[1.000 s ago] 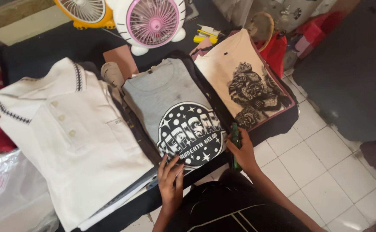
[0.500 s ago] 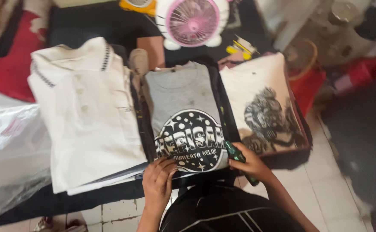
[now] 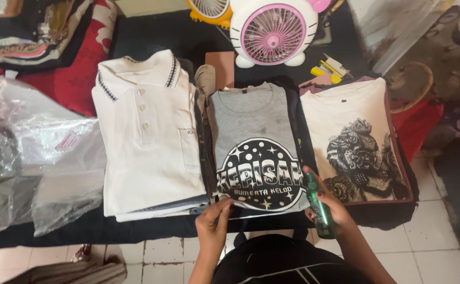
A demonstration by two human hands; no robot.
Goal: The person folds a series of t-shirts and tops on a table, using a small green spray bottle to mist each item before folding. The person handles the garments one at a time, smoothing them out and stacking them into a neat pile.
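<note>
Progress: three folded shirts lie side by side on the black cloth [image 3: 151, 31], so the folding looks done for all three; judging from the hands, only a last touch on the middle one seems left
Grey shirt [image 3: 256, 137]: middle of the row, folded flat, round black and white print facing up, its bottom hem at the near edge of the cloth
White polo shirt [image 3: 146, 137]: left of the grey one, on top of a small stack, not touched
Cream shirt [image 3: 353, 131]: right of the grey one, dark print, near the right edge of the cloth, not touched
Left hand [image 3: 212, 227]: fingers straight and close together, tips resting on the bottom hem of the grey shirt, holding nothing
Right hand [image 3: 331, 206]: fingers wrapped around a green spray bottle [image 3: 319, 208], at the lower right corner of the grey shirt
Plastic bags [image 3: 35, 158]: clear, crumpled, at the left edge of the cloth
Fan [image 3: 272, 31]: white and pink, at the far edge
</note>
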